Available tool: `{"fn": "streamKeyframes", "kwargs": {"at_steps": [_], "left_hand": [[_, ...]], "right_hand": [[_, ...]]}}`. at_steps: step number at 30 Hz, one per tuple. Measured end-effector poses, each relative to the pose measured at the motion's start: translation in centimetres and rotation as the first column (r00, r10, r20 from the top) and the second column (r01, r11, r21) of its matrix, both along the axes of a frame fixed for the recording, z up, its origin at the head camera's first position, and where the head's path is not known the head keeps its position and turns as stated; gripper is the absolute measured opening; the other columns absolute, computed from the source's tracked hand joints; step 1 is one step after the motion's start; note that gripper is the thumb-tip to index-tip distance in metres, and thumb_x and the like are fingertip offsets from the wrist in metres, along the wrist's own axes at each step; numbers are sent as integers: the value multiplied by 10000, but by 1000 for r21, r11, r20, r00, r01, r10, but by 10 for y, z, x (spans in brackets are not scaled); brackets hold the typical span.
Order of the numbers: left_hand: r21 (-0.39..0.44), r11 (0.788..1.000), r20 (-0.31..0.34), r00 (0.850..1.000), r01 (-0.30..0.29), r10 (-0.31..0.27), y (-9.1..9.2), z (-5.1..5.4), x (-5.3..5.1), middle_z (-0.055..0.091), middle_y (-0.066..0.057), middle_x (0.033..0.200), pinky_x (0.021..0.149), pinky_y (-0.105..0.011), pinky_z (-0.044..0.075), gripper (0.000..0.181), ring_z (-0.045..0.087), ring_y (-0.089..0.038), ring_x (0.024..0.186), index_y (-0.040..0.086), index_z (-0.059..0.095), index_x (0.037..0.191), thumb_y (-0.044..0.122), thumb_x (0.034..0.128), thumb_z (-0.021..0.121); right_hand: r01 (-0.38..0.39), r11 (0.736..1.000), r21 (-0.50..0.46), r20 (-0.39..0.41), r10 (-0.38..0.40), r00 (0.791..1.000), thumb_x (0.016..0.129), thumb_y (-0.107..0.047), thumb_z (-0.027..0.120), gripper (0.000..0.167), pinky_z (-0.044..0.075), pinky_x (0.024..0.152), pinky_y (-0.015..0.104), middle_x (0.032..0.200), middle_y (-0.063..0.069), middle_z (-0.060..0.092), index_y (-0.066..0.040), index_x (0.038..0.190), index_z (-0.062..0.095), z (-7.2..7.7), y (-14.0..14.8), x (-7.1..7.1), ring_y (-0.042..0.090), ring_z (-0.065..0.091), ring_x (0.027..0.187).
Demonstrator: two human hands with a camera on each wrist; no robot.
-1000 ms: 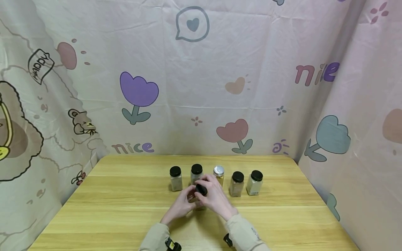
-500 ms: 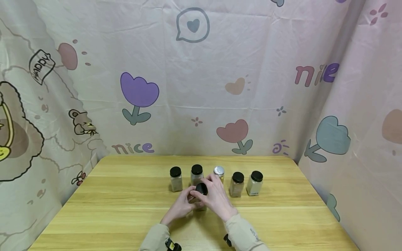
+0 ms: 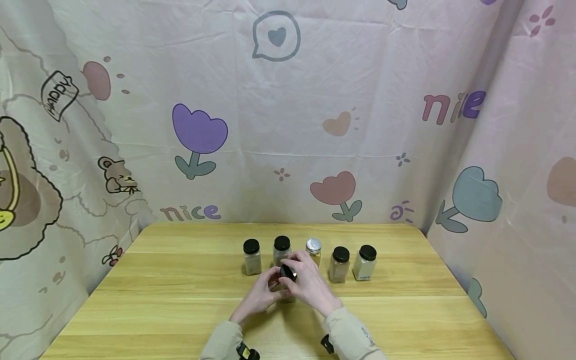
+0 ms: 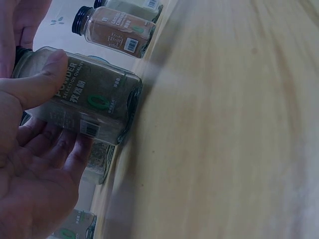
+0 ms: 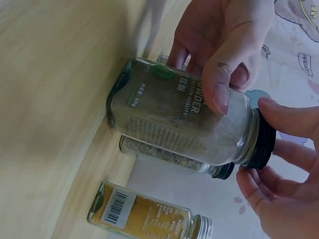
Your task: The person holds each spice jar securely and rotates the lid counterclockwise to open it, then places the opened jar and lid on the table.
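i see left hand [image 3: 260,294] gripping glass powder jar [image 5: 164,112], likely steadying it; right hand [image 3: 310,284] pinching black lid [image 5: 263,139] at jar's top.

Bright head view; dimmer wrist views

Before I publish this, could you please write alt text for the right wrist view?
The left hand grips a glass jar of powder while the right hand pinches its black lid. Beyond are a jar of pale grains and a silver-lidded jar of yellow powder.
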State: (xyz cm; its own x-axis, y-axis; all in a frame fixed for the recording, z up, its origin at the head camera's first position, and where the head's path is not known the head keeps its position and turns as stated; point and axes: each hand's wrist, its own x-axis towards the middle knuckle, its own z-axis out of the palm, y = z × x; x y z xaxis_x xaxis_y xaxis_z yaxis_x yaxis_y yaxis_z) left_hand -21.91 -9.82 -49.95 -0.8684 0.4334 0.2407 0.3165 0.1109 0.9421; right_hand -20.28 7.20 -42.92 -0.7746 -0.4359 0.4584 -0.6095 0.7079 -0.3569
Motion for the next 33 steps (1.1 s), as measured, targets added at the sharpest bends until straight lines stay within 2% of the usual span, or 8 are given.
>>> {"fn": "streamKeyframes", "kwargs": {"at_steps": [4,10,13,16,19,24,29,33], "left_hand": [[-12,1000,-23,1000,-3,2,-1,-1,0,604,-287,1312,1094,-232,487,484,601,-61,1202,-86,542,1283,100,890,756],[-55,998,-12,1000,-27,26,-2,0,1,627,-225,1328,1098,-213,468,528,595,-316,1281,-42,544,1324,157,889,770],[-72,997,-1,999,-39,39,-3,2,2,615,-221,1357,1127,-291,470,565,569,-377,1305,-35,528,1358,164,888,772],[-85,996,-21,999,-41,39,-4,3,3,604,-242,1364,1137,-360,470,581,558,-407,1307,-49,510,1373,166,897,764],[-94,995,-38,999,-42,38,-6,4,3,596,-257,1369,1141,-402,466,584,549,-422,1312,-62,501,1377,163,903,757],[-89,995,-21,999,-46,44,-8,3,3,580,-254,1399,1151,-461,452,592,537,-428,1329,-52,508,1380,158,892,768],[-76,996,-19,999,-37,36,-12,3,4,592,-251,1379,1132,-385,483,580,579,-378,1296,-51,520,1366,155,886,770],[-60,998,-24,999,-33,32,-19,2,4,615,-266,1316,1090,-281,504,509,634,-225,1230,-64,544,1306,135,890,761]], "right_hand": [[-71,997,6,-5,71,997,840,-99,783,385,541,976,408,1173,69,640,-34,1212,707,-1,2,0,220,578,1128],[-140,990,17,21,139,990,877,-33,716,388,511,1061,426,1253,66,619,-69,1262,689,-2,6,0,219,553,1205],[-167,986,23,36,167,985,887,3,683,426,476,1121,441,1314,62,611,-79,1305,663,-2,8,0,223,531,1270],[-198,980,20,27,197,980,876,46,667,472,453,1151,458,1354,70,608,-85,1329,645,-3,9,0,236,515,1313],[-226,974,0,16,226,974,871,75,659,490,453,1152,461,1361,86,607,-80,1334,638,-4,10,-1,243,507,1318],[-257,964,-72,17,259,966,892,48,662,460,470,1139,455,1367,104,601,-62,1338,629,-6,10,-2,250,511,1310],[-275,952,-134,-1,277,961,912,15,654,426,473,1135,470,1380,100,597,-63,1330,633,-9,10,-3,263,514,1321],[-283,947,-153,-40,280,959,922,4,646,405,482,1120,475,1371,99,605,-68,1321,644,-12,10,-4,260,515,1315]]}}
